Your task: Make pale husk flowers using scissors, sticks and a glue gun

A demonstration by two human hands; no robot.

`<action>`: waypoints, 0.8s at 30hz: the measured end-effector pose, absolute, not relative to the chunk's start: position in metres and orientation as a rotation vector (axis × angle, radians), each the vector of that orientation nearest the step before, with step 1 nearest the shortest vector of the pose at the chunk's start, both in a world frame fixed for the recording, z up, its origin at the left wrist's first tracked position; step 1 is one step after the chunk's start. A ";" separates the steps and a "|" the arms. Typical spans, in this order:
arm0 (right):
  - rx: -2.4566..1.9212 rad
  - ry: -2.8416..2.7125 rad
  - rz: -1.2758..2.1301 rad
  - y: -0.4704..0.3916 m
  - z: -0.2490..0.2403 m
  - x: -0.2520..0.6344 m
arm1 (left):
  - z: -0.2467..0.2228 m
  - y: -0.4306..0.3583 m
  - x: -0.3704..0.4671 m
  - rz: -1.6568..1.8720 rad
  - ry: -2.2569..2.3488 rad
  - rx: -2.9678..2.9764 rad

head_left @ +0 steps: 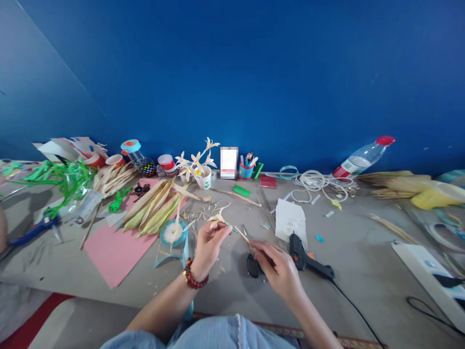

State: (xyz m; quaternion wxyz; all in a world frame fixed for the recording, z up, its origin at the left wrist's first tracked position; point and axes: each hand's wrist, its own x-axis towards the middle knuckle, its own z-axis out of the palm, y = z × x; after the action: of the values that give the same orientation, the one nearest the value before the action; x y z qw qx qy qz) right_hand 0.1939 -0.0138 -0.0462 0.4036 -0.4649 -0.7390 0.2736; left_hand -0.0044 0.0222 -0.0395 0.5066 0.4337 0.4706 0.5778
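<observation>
Between the fingertips of my left hand (210,242) is a pale husk flower (218,218), its petals pointing up and its green-wrapped base toward the right. A thin pale stick (241,234) slants down from near that base into my right hand (274,264), whose thumb and fingers pinch its lower end. Black-handled scissors (253,265) lie on the table, partly behind my right hand. Just right of that hand rests a black glue gun (305,259). A blue ribbon roll (173,233) with a white centre lies left of my left hand.
Corn husks (154,208) lie on pink paper (119,252). A white cup (204,178) of husk flowers, a pen holder (246,170) and a tilted bottle (359,160) stand along the blue wall. White cord (314,182) and a power strip (428,276) are to the right. Part of another person shows far left.
</observation>
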 end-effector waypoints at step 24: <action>-1.192 -1.718 0.818 -0.021 -0.048 0.189 | -0.031 0.019 -0.003 1.383 1.103 1.021</action>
State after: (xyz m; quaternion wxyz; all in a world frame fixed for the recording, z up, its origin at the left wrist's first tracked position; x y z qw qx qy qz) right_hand 0.1893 -0.0214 -0.0481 0.4333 -0.4785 -0.6895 0.3284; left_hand -0.0033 0.0192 -0.0309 0.5221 0.4263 0.4606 0.5775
